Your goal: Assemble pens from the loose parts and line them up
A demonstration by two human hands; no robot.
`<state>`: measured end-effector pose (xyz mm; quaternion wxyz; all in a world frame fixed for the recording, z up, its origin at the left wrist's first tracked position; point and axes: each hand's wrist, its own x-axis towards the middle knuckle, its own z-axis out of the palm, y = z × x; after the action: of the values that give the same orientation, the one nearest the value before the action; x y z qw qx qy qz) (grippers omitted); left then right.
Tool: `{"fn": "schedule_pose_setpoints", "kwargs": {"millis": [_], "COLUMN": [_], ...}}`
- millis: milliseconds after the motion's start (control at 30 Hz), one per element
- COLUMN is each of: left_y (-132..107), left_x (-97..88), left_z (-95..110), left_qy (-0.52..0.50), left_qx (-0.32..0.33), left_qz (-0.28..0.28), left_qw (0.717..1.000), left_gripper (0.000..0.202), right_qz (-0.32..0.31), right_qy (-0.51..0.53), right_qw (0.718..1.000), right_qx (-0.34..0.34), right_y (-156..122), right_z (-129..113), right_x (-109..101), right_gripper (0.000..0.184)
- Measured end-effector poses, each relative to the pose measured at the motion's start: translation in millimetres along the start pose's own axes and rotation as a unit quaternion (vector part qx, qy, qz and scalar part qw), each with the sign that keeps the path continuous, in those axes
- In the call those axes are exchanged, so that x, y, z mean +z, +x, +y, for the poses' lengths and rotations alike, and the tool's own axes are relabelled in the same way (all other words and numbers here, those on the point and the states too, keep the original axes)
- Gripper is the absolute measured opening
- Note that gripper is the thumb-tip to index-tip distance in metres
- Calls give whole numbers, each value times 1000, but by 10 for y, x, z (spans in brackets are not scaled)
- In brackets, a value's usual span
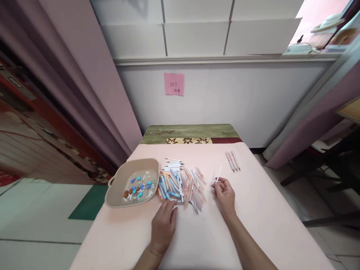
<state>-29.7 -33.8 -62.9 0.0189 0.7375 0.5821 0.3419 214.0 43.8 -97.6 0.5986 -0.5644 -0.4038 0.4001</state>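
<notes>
A pink-covered table (197, 243) bears refills (174, 165), pens (233, 161), a basin (140, 167).

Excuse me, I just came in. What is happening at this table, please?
A person is at work at a cloth-covered table. The right hand holds a thin white stick. The left hand is at the near edge of a pile of pen barrels; whether it grips one is unclear. A basin with small blue and brown pieces stands to the left, and three pens lie apart at the right.

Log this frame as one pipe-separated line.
left hand: at near edge of pen parts | right hand: holding thin white stick | beige basin: small coloured pieces inside | three pens: apart, farther right
</notes>
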Motion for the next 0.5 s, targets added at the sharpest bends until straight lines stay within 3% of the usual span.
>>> {"fn": "schedule_pose_setpoints", "kwargs": {"millis": [200, 367, 500], "left_y": [-70, -46, -60], "left_x": [70, 105, 125], "left_z": [-72, 11, 48], "left_qy": [95, 165, 161], "left_qx": [50, 17, 1], "left_qz": [63, 26, 1], "left_qw": [992, 986, 987], "left_gripper": [31, 42, 35], "right_qz": [-4, -11, 2], "right_qy": [-49, -124, -133], "right_qw": [999, 991, 990], "right_qx": [-16, -45, -51], "right_y": [-15, -20, -26], "right_z": [-3, -10, -3], "right_x": [-6, 4, 19], "right_gripper": [36, 36, 39]}}
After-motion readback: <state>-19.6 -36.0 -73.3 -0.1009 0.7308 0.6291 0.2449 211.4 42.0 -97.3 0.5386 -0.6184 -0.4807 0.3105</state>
